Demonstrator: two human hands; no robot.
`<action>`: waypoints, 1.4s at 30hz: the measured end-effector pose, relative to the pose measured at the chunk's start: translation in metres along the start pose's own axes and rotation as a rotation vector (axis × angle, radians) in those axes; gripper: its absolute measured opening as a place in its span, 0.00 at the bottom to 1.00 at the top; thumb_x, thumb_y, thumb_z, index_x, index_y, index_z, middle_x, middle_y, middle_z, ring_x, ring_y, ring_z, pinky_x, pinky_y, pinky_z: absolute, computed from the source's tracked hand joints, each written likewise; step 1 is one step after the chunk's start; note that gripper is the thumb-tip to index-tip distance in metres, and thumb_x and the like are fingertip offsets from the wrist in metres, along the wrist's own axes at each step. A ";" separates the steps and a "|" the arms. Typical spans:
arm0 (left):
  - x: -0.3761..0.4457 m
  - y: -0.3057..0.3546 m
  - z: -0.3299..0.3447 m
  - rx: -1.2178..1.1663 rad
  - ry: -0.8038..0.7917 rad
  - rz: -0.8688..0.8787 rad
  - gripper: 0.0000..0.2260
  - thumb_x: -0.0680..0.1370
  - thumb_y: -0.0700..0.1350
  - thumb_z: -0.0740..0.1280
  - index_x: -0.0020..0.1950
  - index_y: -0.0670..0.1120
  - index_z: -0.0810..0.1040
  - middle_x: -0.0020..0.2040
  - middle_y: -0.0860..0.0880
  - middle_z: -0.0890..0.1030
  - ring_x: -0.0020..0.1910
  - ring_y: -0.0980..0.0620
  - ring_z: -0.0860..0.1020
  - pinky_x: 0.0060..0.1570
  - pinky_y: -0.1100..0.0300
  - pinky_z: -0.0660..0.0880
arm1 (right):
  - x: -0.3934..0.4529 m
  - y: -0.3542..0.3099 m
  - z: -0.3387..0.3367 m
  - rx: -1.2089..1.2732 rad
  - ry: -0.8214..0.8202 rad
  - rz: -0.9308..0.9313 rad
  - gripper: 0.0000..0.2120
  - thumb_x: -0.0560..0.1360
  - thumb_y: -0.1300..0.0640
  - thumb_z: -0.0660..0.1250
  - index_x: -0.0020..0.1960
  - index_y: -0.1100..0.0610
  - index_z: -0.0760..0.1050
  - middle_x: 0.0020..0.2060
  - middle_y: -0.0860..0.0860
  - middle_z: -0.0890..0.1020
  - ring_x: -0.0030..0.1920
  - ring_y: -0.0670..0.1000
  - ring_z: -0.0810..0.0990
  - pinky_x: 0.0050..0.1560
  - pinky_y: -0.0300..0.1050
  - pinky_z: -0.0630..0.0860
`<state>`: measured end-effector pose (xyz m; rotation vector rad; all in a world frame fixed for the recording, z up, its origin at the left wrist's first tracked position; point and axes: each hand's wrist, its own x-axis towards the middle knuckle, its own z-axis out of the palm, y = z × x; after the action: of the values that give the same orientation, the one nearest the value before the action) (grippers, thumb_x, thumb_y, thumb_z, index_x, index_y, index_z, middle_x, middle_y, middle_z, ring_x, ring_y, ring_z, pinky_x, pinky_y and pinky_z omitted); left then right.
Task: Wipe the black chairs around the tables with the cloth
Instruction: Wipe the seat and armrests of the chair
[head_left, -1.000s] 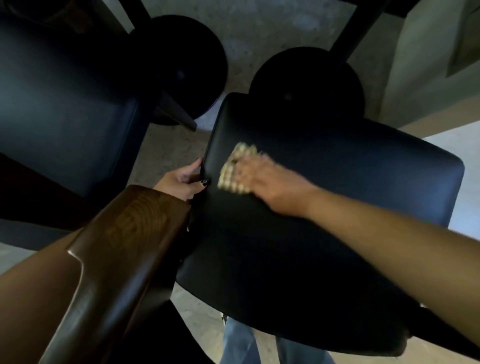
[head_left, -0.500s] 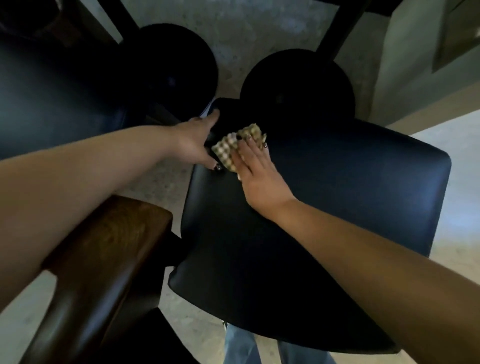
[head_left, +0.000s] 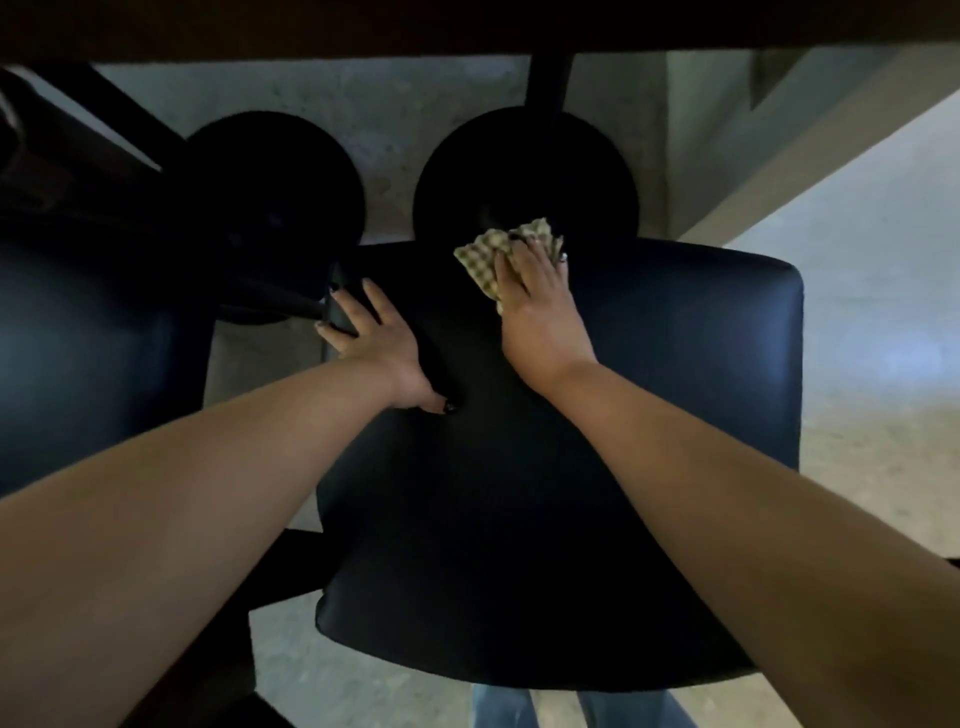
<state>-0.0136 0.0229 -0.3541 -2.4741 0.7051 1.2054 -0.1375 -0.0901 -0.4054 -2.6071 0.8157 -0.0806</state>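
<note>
A black padded chair seat (head_left: 649, 415) fills the middle of the head view. My right hand (head_left: 540, 312) lies flat on a checked beige cloth (head_left: 485, 254) and presses it against the seat's far edge. My left hand (head_left: 379, 338) rests on the seat's far left corner, fingers spread over the edge and thumb on top. A second black chair seat (head_left: 88, 364) stands to the left.
Two round black table bases (head_left: 524, 176) (head_left: 280, 192) stand on the concrete floor beyond the seats. A dark tabletop edge (head_left: 467, 26) runs across the top. A pale wall (head_left: 779, 130) rises at the right. Jeans-clad legs (head_left: 571, 706) show below the seat.
My right hand slid the cloth from the seat's left part to its far edge. My left hand shifted along the left edge to the far corner. The brown wooden chair back left the view.
</note>
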 end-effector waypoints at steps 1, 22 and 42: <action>-0.001 0.002 0.002 0.000 0.023 0.037 0.70 0.61 0.60 0.80 0.73 0.45 0.23 0.74 0.36 0.28 0.73 0.27 0.38 0.73 0.36 0.53 | -0.009 0.016 -0.008 0.006 0.019 0.047 0.28 0.74 0.71 0.57 0.74 0.65 0.61 0.74 0.63 0.59 0.76 0.61 0.50 0.74 0.58 0.41; -0.013 0.007 0.012 0.030 0.168 0.133 0.59 0.68 0.53 0.78 0.78 0.54 0.32 0.78 0.44 0.32 0.75 0.30 0.40 0.66 0.40 0.69 | -0.025 -0.049 0.015 0.135 0.107 0.381 0.32 0.76 0.66 0.57 0.77 0.64 0.49 0.76 0.63 0.47 0.76 0.62 0.40 0.73 0.56 0.36; -0.009 -0.022 -0.005 0.490 0.221 0.207 0.64 0.61 0.58 0.81 0.77 0.56 0.33 0.80 0.46 0.41 0.74 0.39 0.64 0.49 0.48 0.77 | -0.096 0.080 -0.032 0.131 0.367 0.981 0.27 0.78 0.67 0.54 0.76 0.63 0.55 0.76 0.62 0.52 0.75 0.64 0.48 0.74 0.59 0.52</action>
<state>-0.0028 0.0416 -0.3423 -2.1700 1.1810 0.7080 -0.2652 -0.1083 -0.4013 -1.8285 2.0264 -0.3130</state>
